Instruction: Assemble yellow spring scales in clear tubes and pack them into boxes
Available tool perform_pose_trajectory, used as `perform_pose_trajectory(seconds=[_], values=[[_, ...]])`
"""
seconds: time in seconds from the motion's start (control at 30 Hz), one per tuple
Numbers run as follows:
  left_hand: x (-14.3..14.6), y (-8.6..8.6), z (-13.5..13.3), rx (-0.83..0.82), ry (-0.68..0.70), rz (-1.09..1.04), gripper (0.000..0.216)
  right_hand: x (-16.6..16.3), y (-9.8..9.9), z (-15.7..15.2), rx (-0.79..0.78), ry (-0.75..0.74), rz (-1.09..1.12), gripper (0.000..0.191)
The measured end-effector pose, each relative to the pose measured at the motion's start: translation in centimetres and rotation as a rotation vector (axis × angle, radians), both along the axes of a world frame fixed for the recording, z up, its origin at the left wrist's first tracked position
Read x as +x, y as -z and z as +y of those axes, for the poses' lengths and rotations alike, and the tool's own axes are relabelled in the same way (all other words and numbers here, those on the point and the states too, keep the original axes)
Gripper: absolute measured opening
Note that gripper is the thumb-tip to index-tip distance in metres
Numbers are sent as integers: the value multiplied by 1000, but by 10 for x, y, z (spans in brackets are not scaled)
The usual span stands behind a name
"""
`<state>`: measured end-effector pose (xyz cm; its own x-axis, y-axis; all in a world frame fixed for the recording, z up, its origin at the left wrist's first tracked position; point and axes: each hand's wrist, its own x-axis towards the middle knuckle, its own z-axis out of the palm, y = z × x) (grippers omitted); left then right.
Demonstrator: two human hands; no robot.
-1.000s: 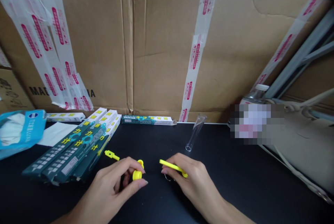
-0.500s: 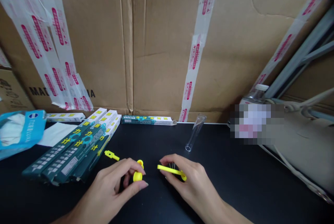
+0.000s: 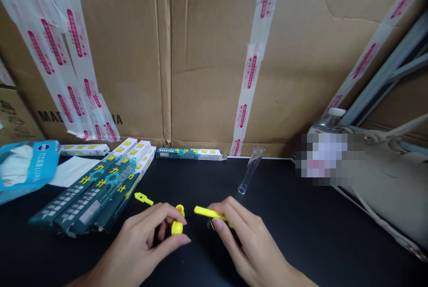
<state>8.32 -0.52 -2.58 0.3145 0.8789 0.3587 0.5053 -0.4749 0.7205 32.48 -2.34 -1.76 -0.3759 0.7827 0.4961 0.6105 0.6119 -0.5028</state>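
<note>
My left hand (image 3: pixel 150 240) pinches a small yellow round plastic part (image 3: pixel 177 224) between thumb and fingers, low over the black table (image 3: pixel 301 215). My right hand (image 3: pixel 245 240) grips a thin yellow stick-shaped part (image 3: pixel 205 212), whose free end points left toward the round part; a small metal spring (image 3: pixel 210 223) shows just under it. The two yellow pieces are a short gap apart. Another small yellow piece (image 3: pixel 143 198) lies on the table just left of my left hand.
Several long teal-and-white boxes (image 3: pixel 96 189) lie at the left, one more (image 3: pixel 190 153) by the cardboard wall (image 3: pixel 207 55). A clear tube (image 3: pixel 250 170) rests behind my right hand. A blue tissue pack (image 3: pixel 26 166) and white paper (image 3: pixel 72 171) sit far left.
My right hand has shifted the yellow stick leftward, closer to the round part in my left hand. My left hand has barely moved.
</note>
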Motion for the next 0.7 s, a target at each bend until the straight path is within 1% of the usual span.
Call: perform_pose_trajectory(seconds=[0.13, 0.23, 0.33, 0.43, 0.7], values=[[-1, 4, 0, 32, 0, -34, 9, -3, -1, -2, 33, -86, -60, 26], [0, 3, 1, 45, -7, -45, 9, -3, 0, -2, 29, -121, -70, 25], [2, 0, 1, 54, 2, -45, 9, -2, 2, -2, 26, -123, -71, 24], [2, -2, 0, 83, 12, -43, 7, -2, 3, -3, 63, -124, -88, 22], [-1, 8, 1, 173, 18, -5, 8, -3, 9, -4, 163, -94, -140, 29]])
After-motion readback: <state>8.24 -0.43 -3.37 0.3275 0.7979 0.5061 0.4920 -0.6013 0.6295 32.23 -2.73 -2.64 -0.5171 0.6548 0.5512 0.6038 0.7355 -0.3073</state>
